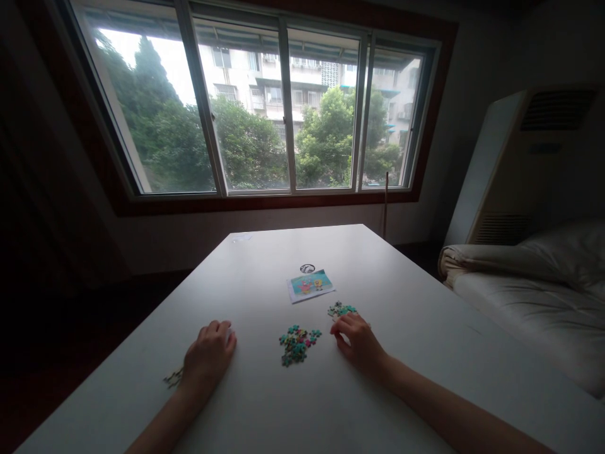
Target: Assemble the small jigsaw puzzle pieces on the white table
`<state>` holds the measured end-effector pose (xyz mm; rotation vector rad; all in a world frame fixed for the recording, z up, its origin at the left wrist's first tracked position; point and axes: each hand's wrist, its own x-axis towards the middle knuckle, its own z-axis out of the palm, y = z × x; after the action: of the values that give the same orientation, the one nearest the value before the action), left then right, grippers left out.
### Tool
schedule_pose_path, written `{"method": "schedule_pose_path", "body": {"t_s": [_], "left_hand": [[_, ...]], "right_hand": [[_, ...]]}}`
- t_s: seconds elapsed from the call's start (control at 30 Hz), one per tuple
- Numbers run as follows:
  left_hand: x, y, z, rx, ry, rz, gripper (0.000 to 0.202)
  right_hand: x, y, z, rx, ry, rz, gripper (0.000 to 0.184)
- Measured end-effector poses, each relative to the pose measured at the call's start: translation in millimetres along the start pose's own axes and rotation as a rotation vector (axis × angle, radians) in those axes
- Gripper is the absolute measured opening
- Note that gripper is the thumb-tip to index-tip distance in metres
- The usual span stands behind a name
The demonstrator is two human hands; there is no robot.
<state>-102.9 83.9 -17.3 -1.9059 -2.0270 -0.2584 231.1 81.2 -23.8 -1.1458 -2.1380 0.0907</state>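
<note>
Jigsaw puzzle pieces lie on a white table point(255, 397) in three groups. The middle pile point(297, 343), mostly green with some pink and yellow, sits between my hands. My right hand point(359, 340) bends over the near edge of a second green pile point(341, 309), its fingers curled and the thumb close to the index finger. What they hold, if anything, is hidden. My left hand point(208, 353) is closed at the left, with a small pale bit showing by the fingertips that I cannot make out. A few pieces point(174, 378) stick out from beside its wrist.
Beyond the piles lies a cartoon picture sheet point(311, 285), with a small round black-rimmed object point(307, 268) behind it. A clear scrap point(241, 238) is near the far left corner. A pale sofa point(520, 296) and an air conditioner point(515, 157) stand right; windows point(250, 113) face me.
</note>
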Motion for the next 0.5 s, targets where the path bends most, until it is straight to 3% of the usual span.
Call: {"method": "schedule_pose_path", "body": {"t_s": [0.3, 0.5], "left_hand": [[-0.2, -1.1, 3.2, -0.005, 0.000, 0.028, 0.022], [-0.9, 3.7, -5.5, -0.028, -0.060, 0.058, 0.025]], "right_hand": [[-0.4, 0.6, 0.2, -0.003, -0.016, -0.016, 0.022], [-0.5, 1.6, 0.4, -0.018, -0.029, -0.024, 0.022]]}}
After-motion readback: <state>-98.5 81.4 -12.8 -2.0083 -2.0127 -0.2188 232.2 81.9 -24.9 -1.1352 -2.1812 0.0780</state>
